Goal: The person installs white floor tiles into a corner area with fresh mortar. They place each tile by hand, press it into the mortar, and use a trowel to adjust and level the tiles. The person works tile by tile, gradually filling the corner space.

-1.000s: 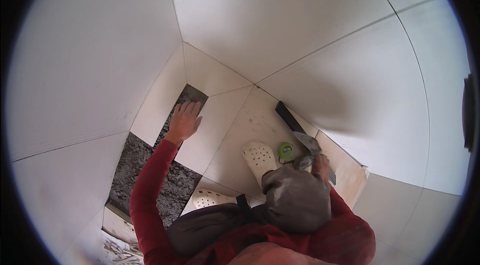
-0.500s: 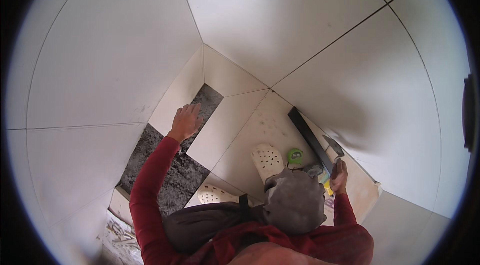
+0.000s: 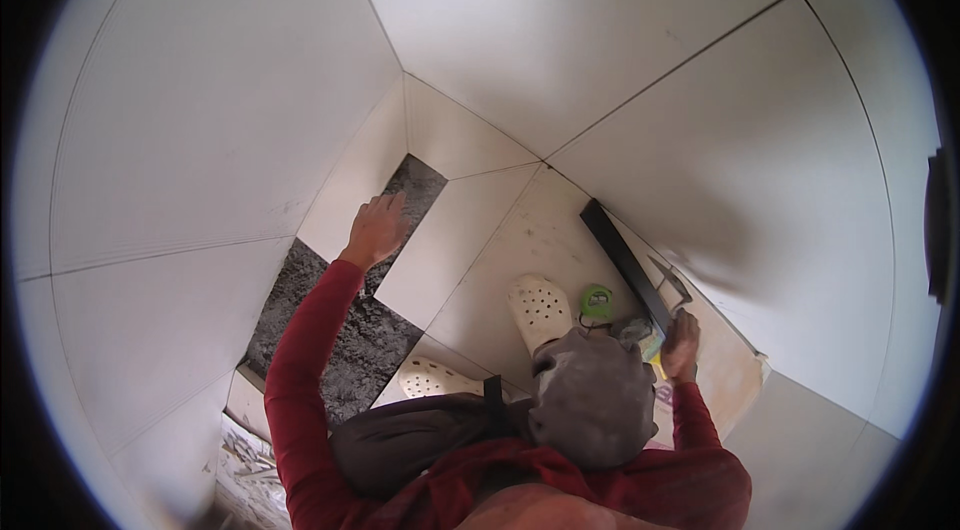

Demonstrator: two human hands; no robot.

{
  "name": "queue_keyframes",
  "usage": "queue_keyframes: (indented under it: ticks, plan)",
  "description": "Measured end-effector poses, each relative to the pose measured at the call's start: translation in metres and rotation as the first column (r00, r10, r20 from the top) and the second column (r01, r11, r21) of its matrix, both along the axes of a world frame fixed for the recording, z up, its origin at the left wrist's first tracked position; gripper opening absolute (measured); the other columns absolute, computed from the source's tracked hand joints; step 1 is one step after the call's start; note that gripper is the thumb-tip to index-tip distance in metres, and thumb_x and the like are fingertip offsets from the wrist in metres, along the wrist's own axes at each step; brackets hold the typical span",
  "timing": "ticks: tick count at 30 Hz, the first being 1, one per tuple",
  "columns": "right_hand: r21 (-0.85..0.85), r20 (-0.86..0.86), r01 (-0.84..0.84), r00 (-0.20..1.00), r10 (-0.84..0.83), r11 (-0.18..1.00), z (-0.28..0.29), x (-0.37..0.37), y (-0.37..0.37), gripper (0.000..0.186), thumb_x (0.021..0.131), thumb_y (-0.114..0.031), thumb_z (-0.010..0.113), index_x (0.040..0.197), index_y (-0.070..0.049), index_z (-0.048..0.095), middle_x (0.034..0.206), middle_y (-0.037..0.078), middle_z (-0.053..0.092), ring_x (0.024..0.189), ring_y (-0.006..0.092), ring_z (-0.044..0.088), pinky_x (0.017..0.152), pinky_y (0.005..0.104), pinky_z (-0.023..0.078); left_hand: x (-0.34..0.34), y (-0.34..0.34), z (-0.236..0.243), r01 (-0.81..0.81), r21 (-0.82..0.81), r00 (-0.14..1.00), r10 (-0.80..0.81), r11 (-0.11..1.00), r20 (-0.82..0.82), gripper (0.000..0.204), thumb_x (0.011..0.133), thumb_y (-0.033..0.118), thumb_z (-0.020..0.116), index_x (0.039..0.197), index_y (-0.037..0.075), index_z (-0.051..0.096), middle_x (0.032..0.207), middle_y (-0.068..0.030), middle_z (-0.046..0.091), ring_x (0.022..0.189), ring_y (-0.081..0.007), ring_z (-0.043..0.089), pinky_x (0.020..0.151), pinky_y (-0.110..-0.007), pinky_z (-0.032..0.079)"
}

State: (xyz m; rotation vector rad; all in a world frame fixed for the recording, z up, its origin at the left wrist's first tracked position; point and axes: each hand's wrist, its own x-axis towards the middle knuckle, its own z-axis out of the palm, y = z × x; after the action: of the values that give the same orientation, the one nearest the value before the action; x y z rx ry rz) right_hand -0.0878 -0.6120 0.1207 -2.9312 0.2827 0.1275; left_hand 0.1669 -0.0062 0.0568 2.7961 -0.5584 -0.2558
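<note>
My left hand is open, fingers slightly bent, over a narrow strip of grey mortar between pale floor tiles. A larger mortar patch lies beside my red-sleeved forearm. My right hand is closed on a metal trowel, whose blade sits beside a long black bar along the right wall. Just left of that hand are a green tape measure and a partly hidden yellow item.
White tiled walls meet in a corner ahead. White perforated clogs are on my feet, below my grey-trousered knee. A pale board or tile lies at the right. Scattered debris lies at lower left.
My right hand and trowel have moved rightward off the black bar, uncovering the yellow item. My left hand stays over the mortar strip, slightly shifted in view.
</note>
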Motion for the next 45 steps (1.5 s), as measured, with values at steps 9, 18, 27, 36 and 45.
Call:
queue_keyframes:
  ticks: [9,18,27,36,45]
  plan:
    - [0.006,-0.289,0.405,0.876,-0.386,0.914,-0.039,-0.08,-0.109,0.019,0.094,-0.013,0.06,0.108,-0.006,0.071,0.109,0.017,0.068,0.107,0.0389,0.061,0.086,0.0512,0.05,-0.002,-0.032,-0.006,0.034,-0.022,0.998,-0.035,0.999,-0.042,0.047,0.095,0.031,0.065,0.13,0.001,0.057,0.106,-0.0164,0.063,0.101,-0.0358,0.062,0.086,-0.048,0.051]
    - [-0.445,-0.575,-0.013,0.771,-0.275,0.895,-0.033,-0.052,-0.112,0.015,0.089,-0.018,0.063,0.094,-0.011,0.075,0.098,0.018,0.072,0.086,0.0376,0.071,0.078,0.047,0.058,-0.019,-0.016,-0.012,-0.059,-0.108,0.989,0.043,0.992,-0.139,0.048,0.096,0.034,0.061,0.13,0.0,0.057,0.111,-0.0195,0.064,0.106,-0.0383,0.062,0.092,-0.049,0.049]
    - [0.546,0.001,-0.373,0.896,0.445,0.75,0.017,0.156,0.132,0.024,0.095,-0.022,0.06,0.104,-0.001,0.067,0.088,0.02,0.064,0.084,0.0419,0.062,0.074,0.048,0.049,-0.026,-0.027,-0.01,-0.072,-0.055,0.987,0.063,0.996,-0.149,0.048,0.095,0.033,0.063,0.129,0.0,0.059,0.11,-0.0193,0.064,0.104,-0.0378,0.062,0.09,-0.05,0.05]
    - [0.354,0.034,-0.349,0.932,0.361,0.868,-0.091,0.234,0.233,0.055,0.099,-0.027,0.055,0.145,0.001,0.047,0.124,0.019,0.054,0.107,0.0358,0.062,0.086,0.0448,0.054,-0.042,-0.029,-0.023,-0.155,-0.173,0.986,0.143,0.973,-0.082,0.039,0.094,0.024,0.065,0.123,-0.002,0.063,0.114,-0.0181,0.063,0.107,-0.0371,0.059,0.091,-0.047,0.05]
    - [0.262,-0.06,-0.327,0.934,0.353,0.908,-0.093,0.248,0.244,0.058,0.098,-0.033,0.055,0.146,-0.001,0.048,0.123,0.013,0.054,0.106,0.0306,0.064,0.082,0.0447,0.057,-0.048,-0.035,-0.023,-0.212,-0.202,0.977,0.199,0.956,-0.082,0.038,0.093,0.022,0.067,0.123,-0.001,0.063,0.111,-0.0168,0.061,0.106,-0.0359,0.058,0.091,-0.047,0.05]
